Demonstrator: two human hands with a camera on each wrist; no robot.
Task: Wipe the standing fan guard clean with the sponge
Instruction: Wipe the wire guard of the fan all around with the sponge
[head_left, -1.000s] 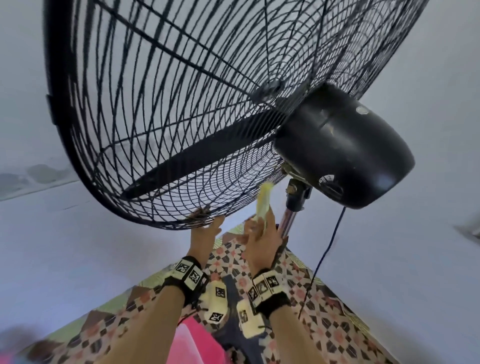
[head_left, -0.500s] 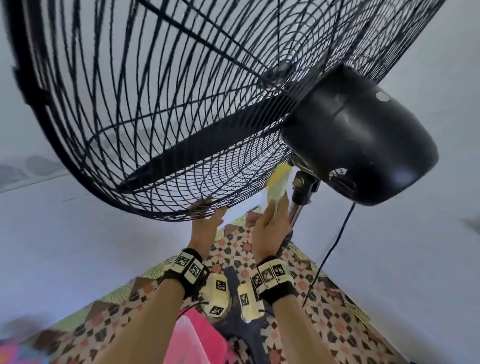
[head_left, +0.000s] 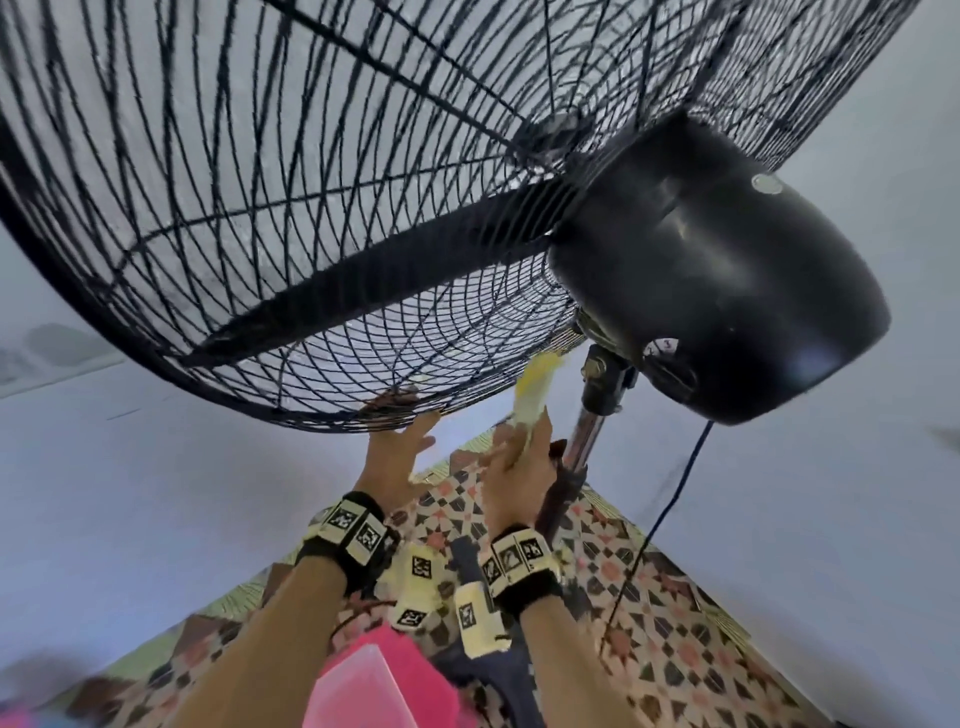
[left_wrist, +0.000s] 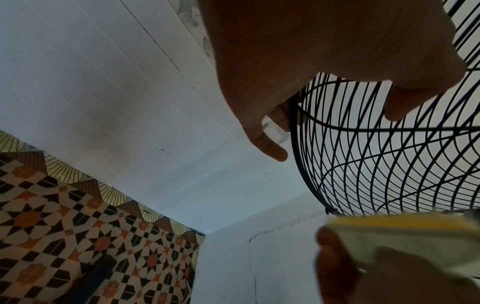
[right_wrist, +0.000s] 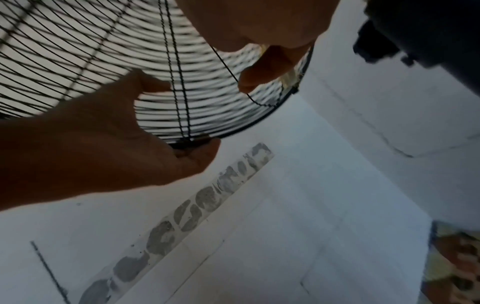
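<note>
Two hands work under the fan guard: your left hand grips its bottom rim; your right hand clasps the sponge, tip touching wires above your fingers. Steady the rim, stroke along the wires.

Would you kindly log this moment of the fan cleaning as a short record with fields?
Left hand: grips the bottom rim of the fan guard, fingers hooked over the wires
Right hand: holds the yellow sponge up against the guard's lower rear wires
Sponge position: close beside the motor housing and pole
Blade: dark, inside the guard
Floor: patterned tiles
Cord: hangs from the motor
</note>
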